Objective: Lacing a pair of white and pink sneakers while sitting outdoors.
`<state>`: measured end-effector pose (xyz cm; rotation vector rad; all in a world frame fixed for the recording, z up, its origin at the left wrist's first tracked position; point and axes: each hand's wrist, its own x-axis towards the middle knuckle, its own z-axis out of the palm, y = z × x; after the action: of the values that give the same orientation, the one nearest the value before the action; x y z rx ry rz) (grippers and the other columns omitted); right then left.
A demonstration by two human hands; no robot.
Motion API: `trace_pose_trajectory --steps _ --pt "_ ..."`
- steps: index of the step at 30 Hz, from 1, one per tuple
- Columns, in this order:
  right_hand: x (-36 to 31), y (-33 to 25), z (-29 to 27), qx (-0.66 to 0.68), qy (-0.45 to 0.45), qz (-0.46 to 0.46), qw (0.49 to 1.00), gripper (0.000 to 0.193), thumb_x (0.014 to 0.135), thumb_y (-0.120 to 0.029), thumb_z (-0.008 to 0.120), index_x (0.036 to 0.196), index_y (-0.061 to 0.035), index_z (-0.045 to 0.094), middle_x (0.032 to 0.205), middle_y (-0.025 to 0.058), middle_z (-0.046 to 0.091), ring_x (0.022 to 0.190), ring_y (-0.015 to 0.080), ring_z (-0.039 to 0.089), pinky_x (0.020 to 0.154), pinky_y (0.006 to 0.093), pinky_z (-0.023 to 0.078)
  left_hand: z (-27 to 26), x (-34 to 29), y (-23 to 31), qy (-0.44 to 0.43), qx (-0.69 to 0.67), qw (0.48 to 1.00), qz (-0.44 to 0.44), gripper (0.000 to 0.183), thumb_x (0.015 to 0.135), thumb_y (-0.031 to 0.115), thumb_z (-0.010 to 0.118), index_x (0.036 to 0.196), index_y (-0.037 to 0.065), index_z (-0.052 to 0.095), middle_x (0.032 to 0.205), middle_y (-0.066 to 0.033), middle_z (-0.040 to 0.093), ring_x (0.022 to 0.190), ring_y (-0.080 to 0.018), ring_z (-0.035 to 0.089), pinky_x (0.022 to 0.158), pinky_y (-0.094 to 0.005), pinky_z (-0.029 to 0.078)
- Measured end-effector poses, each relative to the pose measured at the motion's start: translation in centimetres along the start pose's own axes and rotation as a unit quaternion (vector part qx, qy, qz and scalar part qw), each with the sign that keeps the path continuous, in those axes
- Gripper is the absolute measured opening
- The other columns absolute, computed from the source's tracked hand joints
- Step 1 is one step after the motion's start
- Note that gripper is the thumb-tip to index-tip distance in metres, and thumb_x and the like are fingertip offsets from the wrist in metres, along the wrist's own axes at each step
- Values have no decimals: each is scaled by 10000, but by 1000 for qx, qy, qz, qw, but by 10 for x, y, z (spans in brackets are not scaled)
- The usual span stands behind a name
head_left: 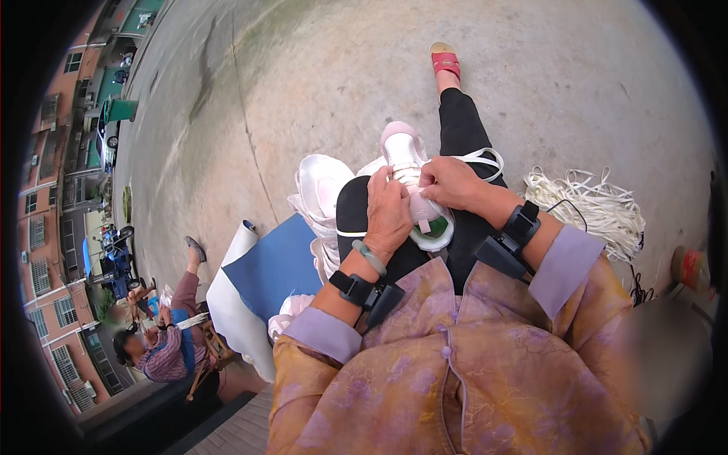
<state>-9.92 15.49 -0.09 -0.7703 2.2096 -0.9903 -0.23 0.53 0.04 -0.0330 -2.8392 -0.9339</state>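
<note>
A pale pink and white sneaker (406, 155) with a green insole lies on my lap, toe pointing away. My left hand (388, 212) grips its near side over the tongue. My right hand (449, 180) pinches a white lace (485, 157) at the eyelets, and the lace loops out to the right over my black trouser leg. Both wrists carry black strapped devices; a green bangle sits on the left wrist.
More white sneakers (322, 189) are piled at my left knee on a blue and white sheet (265, 269). A bundle of white laces (595, 205) lies on the concrete at the right. Another person (163, 345) sits on a stool at lower left.
</note>
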Motion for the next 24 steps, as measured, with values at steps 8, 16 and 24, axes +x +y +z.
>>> trace_pose_trajectory --steps 8,16,24 --pt "-33 10 -33 -171 126 -130 969 224 670 -38 576 890 -75 580 829 101 599 785 304 582 685 382 398 -44 -18 -6 31 12 999 -41 90 746 -26 514 823 -20 470 1224 -305 409 1109 -443 421 968 -442 335" --pt "-23 14 -15 -78 311 -199 926 146 704 -35 569 845 -68 553 802 81 544 769 287 549 683 381 420 -131 -103 -110 73 231 954 -175 55 780 9 493 813 -34 484 1137 -292 484 1076 -432 457 925 -454 375" --pt "-20 19 9 93 200 -44 974 193 886 -205 430 964 -42 499 705 212 573 712 398 579 634 461 441 -85 -49 -36 15 165 985 -40 292 719 78 624 997 18 555 1211 -189 504 1132 -382 447 959 -446 342"
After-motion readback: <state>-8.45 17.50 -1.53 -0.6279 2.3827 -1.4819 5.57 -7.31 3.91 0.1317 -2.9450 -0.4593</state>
